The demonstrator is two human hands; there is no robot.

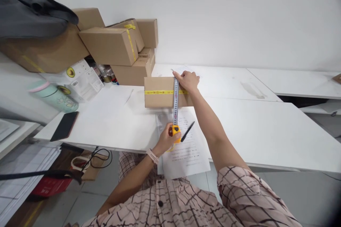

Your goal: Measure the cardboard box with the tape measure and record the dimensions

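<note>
A small cardboard box (158, 92) with a yellow tape band lies on the white table (253, 127). My left hand (166, 138) grips the yellow tape measure case (176, 130) near the table's front edge. Its blade (175, 99) runs up across the box top. My right hand (188, 80) pinches the blade's end at the box's far edge. A black pen (188, 131) rests on a printed sheet of paper (183, 149) just right of the case.
Stacked cardboard boxes (117, 44) crowd the back left, with a dark bag (32, 12) on top. A green flask (54, 95), white cartons (80, 78) and a black phone (64, 126) lie at left. More white tables (293, 81) extend right.
</note>
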